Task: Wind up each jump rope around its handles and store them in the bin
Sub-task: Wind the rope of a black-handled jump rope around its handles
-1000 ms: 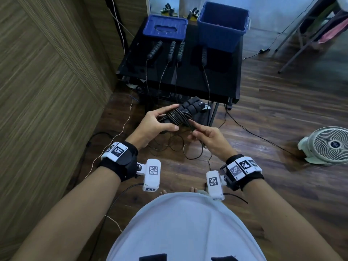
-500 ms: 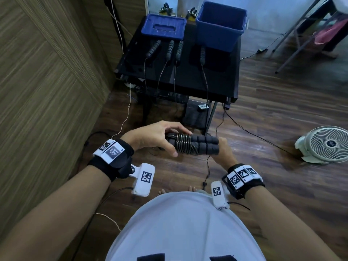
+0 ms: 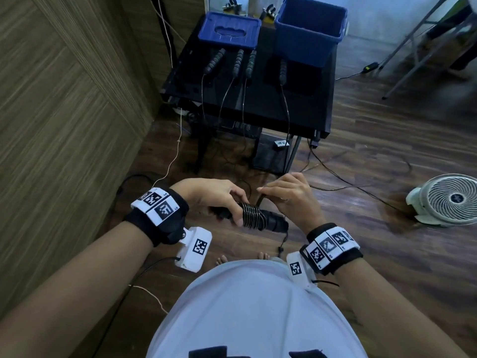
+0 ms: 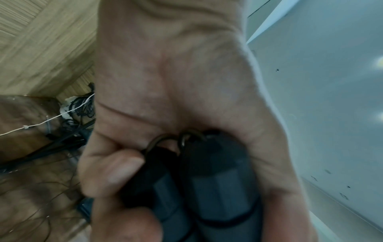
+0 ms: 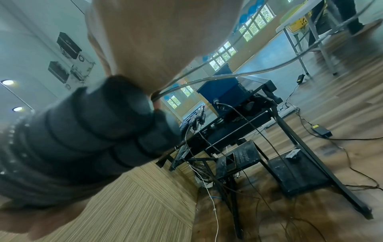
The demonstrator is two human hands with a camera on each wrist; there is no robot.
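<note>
**Rope half-wound on paired handles, held in front of the body**

The left hand (image 3: 214, 196) curls its fingers and thumb around a pair of black ribbed foam jump-rope handles (image 3: 273, 220), held side by side and roughly level above the dark wood-plank floor (image 3: 361, 177). A band of thin dark rope coils (image 3: 251, 215) wraps the middle of the handles, just beside the left thumb. The right hand (image 3: 291, 200) sits above the free end of the handles, fingers bent and pinching a strand of the rope (image 5: 228, 77); the right wrist view shows that strand running off from under the palm.

Well ahead stands a black table (image 3: 309, 109). On it are a deep blue plastic bin (image 3: 309, 34), a flat blue lid (image 3: 228, 31) to its left, and four more black handles (image 3: 238, 63) lying near them, their cords hanging over the front edge. A white floor fan (image 3: 449, 200) rests on the floor at right
</note>
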